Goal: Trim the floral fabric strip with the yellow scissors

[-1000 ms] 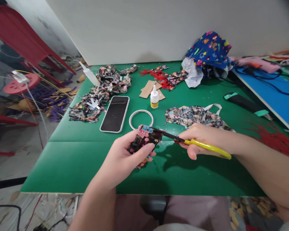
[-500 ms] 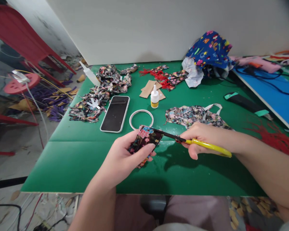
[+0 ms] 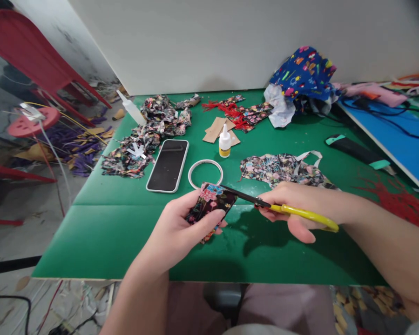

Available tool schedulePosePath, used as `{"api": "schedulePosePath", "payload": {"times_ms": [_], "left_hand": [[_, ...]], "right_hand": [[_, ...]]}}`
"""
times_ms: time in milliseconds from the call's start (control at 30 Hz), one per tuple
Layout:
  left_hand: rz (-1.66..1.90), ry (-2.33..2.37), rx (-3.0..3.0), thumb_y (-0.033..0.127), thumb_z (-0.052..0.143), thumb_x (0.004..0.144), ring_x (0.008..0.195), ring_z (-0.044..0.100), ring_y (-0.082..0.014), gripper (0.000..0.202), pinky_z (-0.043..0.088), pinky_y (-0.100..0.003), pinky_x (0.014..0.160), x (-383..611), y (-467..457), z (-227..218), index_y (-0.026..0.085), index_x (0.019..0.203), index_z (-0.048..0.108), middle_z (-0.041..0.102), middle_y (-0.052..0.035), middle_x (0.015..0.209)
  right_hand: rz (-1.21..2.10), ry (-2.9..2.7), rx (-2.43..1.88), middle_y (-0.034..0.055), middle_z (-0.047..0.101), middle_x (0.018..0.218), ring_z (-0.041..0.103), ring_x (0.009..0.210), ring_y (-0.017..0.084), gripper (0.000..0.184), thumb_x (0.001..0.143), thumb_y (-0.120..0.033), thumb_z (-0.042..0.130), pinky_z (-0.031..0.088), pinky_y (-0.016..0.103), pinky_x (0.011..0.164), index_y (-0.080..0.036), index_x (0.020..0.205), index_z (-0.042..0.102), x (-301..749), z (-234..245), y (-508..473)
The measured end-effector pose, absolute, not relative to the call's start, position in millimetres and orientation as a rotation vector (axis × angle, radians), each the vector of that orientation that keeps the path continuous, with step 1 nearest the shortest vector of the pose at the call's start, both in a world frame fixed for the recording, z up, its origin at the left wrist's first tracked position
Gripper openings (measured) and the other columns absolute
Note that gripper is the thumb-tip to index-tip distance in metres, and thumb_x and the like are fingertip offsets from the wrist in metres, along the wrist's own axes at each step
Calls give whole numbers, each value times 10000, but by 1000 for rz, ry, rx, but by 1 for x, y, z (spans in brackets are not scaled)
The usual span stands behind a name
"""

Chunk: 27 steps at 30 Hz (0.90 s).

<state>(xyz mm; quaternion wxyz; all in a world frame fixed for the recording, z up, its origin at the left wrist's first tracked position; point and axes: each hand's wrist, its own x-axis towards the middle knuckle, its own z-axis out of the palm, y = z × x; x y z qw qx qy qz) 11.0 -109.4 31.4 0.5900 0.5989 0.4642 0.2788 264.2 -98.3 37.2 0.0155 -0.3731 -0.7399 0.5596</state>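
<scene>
My left hand (image 3: 185,230) pinches a dark floral fabric piece (image 3: 212,201) between thumb and fingers, above the near part of the table. My right hand (image 3: 293,209) holds scissors (image 3: 296,213) with yellow handles and black blades, its thumb sticking out downward. The blades point left and their tips reach the fabric's upper right edge; whether they bite into it I cannot tell. Just behind the fabric lies a roll of white tape (image 3: 190,174). Beyond my right hand rests a gathered floral cloth (image 3: 268,168) with a white strap.
A phone (image 3: 168,165), a small glue bottle (image 3: 225,145), cardboard pieces (image 3: 213,130) and crumpled floral scraps (image 3: 164,116) lie on the green table (image 3: 108,242). At right are a utility knife (image 3: 356,151), red threads (image 3: 398,200) and a blue board (image 3: 394,135). Blue patterned cloth (image 3: 303,74) stands behind.
My right thumb has swung down and outward from the scissor handles, and the scissors have shifted slightly. My left hand and the fabric have stayed nearly still.
</scene>
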Motion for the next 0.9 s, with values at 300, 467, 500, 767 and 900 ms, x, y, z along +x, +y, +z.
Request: {"api": "schedulePosePath", "payload": {"times_ms": [300,467,500,767,900], "left_hand": [[601,1124,1424,343,644,780,569,632,-115,177,499,-162,497,13,-109,35,176,836,628,675,22,651],[531,1106,1477,349,627,791,556,601,-108,179,493,-174,511,14,-109,35,171,814,622,655,18,637],[520,1094,1484,345,624,794,560,600,-106,175,491,-171,514,15,-109,35,171,805,621,655,18,638],[498,1081,1446,340,620,798,581,608,-106,160,487,-163,520,18,-110,34,181,806,614,641,25,640],[498,1079,1441,344,620,797,586,613,-109,164,491,-163,520,18,-110,34,181,804,609,643,24,644]], "right_hand": [[1746,-2288,-1134,-59,497,503,419,493,84,230,797,-359,567,269,188,442,-186,714,440,265,35,-99],[1764,-2276,-1101,-59,501,533,383,493,71,295,797,-421,558,244,187,437,-185,691,416,264,32,-99],[1775,-2271,-1086,-60,502,534,381,497,70,299,808,-424,543,243,186,441,-186,691,406,264,31,-99],[1694,-2319,-1050,-53,467,549,321,495,62,492,789,-640,471,236,199,455,-182,635,380,261,30,-98],[1677,-2339,-1059,-48,451,565,313,499,61,533,782,-689,423,237,199,456,-181,627,380,259,30,-98]]}}
